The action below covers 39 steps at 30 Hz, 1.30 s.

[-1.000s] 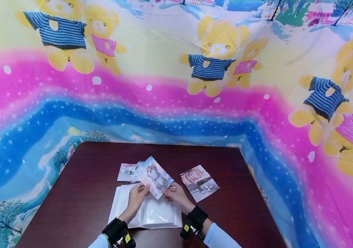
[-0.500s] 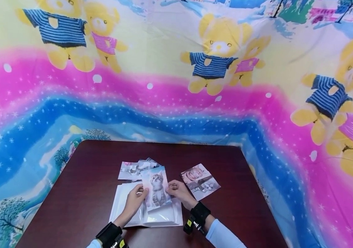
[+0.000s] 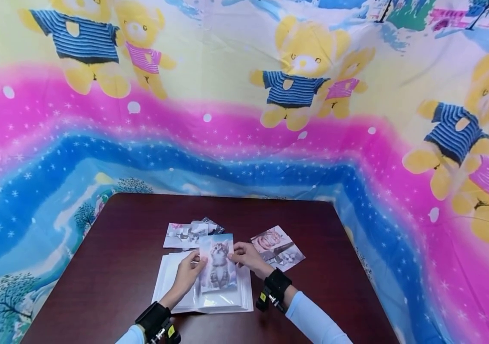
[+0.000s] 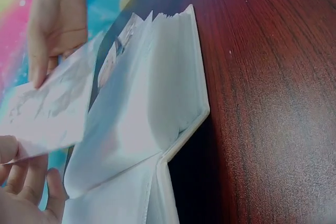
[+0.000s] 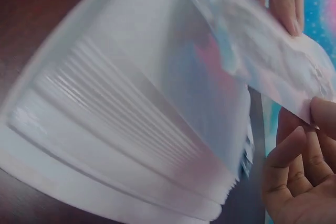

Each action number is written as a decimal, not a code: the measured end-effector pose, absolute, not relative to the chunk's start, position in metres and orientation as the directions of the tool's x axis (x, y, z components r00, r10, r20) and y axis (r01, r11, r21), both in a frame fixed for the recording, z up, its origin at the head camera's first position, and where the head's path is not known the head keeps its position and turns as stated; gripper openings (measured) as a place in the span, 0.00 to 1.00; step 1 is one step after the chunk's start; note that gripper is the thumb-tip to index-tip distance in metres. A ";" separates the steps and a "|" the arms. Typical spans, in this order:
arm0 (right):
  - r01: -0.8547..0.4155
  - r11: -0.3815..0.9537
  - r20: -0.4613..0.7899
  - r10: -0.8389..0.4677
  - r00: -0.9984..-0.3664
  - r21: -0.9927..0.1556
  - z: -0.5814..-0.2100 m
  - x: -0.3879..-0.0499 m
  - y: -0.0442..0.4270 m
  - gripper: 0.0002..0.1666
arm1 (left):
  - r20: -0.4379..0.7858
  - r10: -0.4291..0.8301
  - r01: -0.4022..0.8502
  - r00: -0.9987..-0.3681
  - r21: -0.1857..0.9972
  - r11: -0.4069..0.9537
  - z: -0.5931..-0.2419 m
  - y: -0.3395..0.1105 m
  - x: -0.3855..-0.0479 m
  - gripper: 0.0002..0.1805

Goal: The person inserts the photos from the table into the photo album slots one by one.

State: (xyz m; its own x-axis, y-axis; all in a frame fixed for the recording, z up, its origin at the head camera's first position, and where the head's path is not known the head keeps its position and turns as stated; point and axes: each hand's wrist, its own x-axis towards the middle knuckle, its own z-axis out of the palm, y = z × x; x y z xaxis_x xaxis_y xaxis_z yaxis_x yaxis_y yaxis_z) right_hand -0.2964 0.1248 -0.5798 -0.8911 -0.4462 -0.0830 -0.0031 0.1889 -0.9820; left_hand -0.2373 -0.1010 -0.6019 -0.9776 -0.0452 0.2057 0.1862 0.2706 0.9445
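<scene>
You've got a creased, printed fabric backdrop [image 3: 207,153] running from 9 through 12 to 3. Teddy-bear pairs [image 3: 298,64] at 11, 12:30 and 1:30; snowy village [image 3: 448,18] high at 1; tree print [image 3: 8,303] at 9. Your table [image 3: 115,253]: dark red-brown wood-grain, rounded far corners, soft sheen.

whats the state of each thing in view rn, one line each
kitten photo: held over the album, picture side toward the head camera
left grip: pinching the photo's left edge
right grip: pinching its right edge
album: open, lying on the table
left photos: overlapping, beyond the album
right photos: lying on the table
black wrist straps: worn round both wrists
patterned cloth: hanging, creased
</scene>
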 end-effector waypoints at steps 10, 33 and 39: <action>0.000 0.137 -0.044 -0.322 -0.946 -0.991 -0.543 -0.328 0.131 0.06 | 0.457 0.066 0.368 -0.887 0.612 0.700 -0.619 -0.095 -0.229 0.08; 0.170 0.038 -0.172 -0.044 -0.984 -0.985 -0.584 -0.364 0.099 0.04 | 0.294 0.667 0.728 -0.685 0.245 0.640 -0.621 -0.106 -0.253 0.28; 0.169 0.011 -0.170 -0.017 -0.985 -0.985 -0.586 -0.366 0.094 0.09 | 0.373 0.653 0.745 -0.659 0.207 0.634 -0.622 -0.105 -0.253 0.26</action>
State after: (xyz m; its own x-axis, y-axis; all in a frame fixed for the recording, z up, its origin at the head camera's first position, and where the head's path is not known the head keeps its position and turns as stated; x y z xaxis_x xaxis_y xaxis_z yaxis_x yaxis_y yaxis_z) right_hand -0.3664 0.0943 -0.5860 -0.9854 -0.0170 -0.1696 0.1694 0.0106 -0.9855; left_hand -0.2528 -0.1048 -0.6221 -0.6588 0.6532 0.3733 0.7455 0.6336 0.2070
